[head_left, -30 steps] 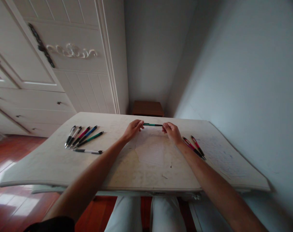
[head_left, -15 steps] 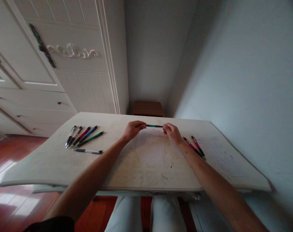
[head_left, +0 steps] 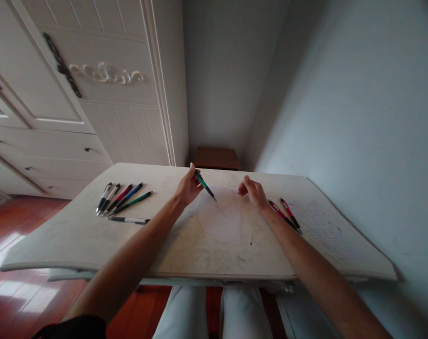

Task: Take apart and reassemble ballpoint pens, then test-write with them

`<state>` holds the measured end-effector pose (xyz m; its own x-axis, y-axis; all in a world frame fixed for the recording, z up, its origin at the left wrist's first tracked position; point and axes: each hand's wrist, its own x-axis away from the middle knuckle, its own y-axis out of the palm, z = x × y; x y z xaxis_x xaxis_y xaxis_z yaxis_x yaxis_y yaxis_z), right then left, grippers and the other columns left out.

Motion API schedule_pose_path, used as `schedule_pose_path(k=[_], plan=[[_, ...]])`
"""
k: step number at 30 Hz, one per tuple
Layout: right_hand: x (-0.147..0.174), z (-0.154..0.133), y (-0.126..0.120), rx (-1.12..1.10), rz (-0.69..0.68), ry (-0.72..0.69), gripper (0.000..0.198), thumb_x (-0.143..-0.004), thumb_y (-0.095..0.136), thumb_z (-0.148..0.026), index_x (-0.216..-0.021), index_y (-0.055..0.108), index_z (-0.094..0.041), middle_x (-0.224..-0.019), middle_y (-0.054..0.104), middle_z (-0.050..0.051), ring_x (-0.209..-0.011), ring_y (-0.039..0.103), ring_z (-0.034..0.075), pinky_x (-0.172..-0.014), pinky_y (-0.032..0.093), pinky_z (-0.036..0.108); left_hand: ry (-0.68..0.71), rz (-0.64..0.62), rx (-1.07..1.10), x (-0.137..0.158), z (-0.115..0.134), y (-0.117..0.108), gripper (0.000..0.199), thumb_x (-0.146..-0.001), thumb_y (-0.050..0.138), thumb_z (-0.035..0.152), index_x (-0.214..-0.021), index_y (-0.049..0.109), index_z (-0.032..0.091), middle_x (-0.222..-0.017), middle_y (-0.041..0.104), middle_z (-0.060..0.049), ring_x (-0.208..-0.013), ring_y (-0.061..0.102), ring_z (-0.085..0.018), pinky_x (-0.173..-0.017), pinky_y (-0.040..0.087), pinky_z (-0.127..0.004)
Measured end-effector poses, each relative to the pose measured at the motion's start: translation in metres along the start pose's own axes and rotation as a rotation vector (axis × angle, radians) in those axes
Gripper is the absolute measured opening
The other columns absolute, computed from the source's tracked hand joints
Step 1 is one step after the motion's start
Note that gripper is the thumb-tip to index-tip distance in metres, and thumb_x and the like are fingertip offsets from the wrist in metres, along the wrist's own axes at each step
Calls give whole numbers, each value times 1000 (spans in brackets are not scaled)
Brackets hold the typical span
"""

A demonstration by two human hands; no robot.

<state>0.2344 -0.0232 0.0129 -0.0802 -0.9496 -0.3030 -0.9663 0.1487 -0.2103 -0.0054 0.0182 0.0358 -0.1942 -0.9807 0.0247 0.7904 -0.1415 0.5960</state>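
Observation:
A green and black pen (head_left: 205,185) is pinched in my left hand (head_left: 189,187) over the far middle of the table. The pen slants down to the right, its dark tip pointing toward the table. To its right, my right hand (head_left: 253,191) is closed with its fingers curled, apart from the pen, and nothing shows in it. A sheet of paper (head_left: 221,219) lies below and between the hands. Close to my right forearm rest two red and black pens (head_left: 283,215).
Several pens (head_left: 124,200) in white, red, blue and green lie fanned at the table's left. A white and black pen (head_left: 129,220) lies in front of them. A written sheet (head_left: 321,230) is on the right, beside the wall (head_left: 376,141). A white wardrobe (head_left: 125,127) stands behind left.
My right hand has let go of its end of the pen. My left hand has tilted the pen from level to slanting down, and the hand has turned and shifted slightly left.

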Motion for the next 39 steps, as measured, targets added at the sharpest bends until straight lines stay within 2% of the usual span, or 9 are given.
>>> schedule_pose_path(k=[4,7,10,16,19,23,25,31,39], plan=[[2,1,2,16,-22,16,67,-79,42,-81,-62,60,-19,-59,63,6,-54,58,16,-56,49,29,-27,-8,84,4,8,1,47,-84,58,62,-67,49,19,-62,52,0,-59,53,-11,-54,46,-24],[3,1,4,11,-40,31,67,-77,45,-82,-61,60,-19,-58,63,6,-53,58,16,-54,49,29,-102,2,197,10,12,4,38,-90,57,48,-67,50,19,-55,42,3,-44,36,-7,-37,30,-17],[3,-1,5,12,-57,39,67,-75,46,-83,-61,61,-19,-57,63,6,-52,57,16,-53,48,29,-171,-13,313,16,14,7,31,-94,48,33,-67,50,17,-50,30,6,-37,19,-5,-30,15,-16],[5,-2,5,22,-81,61,69,-75,45,-83,-62,61,-18,-57,63,5,-51,56,14,-53,47,26,-230,-97,463,22,8,14,24,-88,40,17,-65,47,16,-49,26,8,-33,18,-4,-30,12,-17],[5,-1,6,6,-90,68,67,-75,47,-83,-61,61,-18,-57,62,4,-51,55,13,-52,46,26,-246,-114,509,23,2,17,23,-88,38,19,-70,52,15,-50,30,6,-33,22,-5,-30,13,-17],[5,1,6,0,-93,71,66,-75,48,-81,-62,61,-18,-57,62,4,-51,56,14,-52,45,26,-238,-145,515,25,-3,20,31,-91,37,31,-81,59,12,-54,39,2,-40,36,-9,-35,26,-20],[5,2,6,-5,-89,68,65,-76,49,-80,-62,61,-18,-57,62,4,-51,56,14,-52,45,27,-225,-166,504,26,-3,21,31,-90,36,30,-83,60,12,-55,41,1,-43,40,-11,-39,31,-22],[5,2,5,-12,-95,61,64,-78,49,-79,-62,62,-18,-58,62,4,-52,55,14,-53,44,27,-182,-180,469,24,-4,21,19,-82,40,15,-80,59,13,-52,35,3,-43,36,-11,-42,28,-23],[4,2,6,12,-100,43,67,-77,46,-81,-61,61,-18,-57,62,5,-52,55,14,-53,45,27,-181,-215,435,25,-4,23,21,-84,41,19,-86,61,12,-55,37,3,-45,39,-11,-44,31,-24]])
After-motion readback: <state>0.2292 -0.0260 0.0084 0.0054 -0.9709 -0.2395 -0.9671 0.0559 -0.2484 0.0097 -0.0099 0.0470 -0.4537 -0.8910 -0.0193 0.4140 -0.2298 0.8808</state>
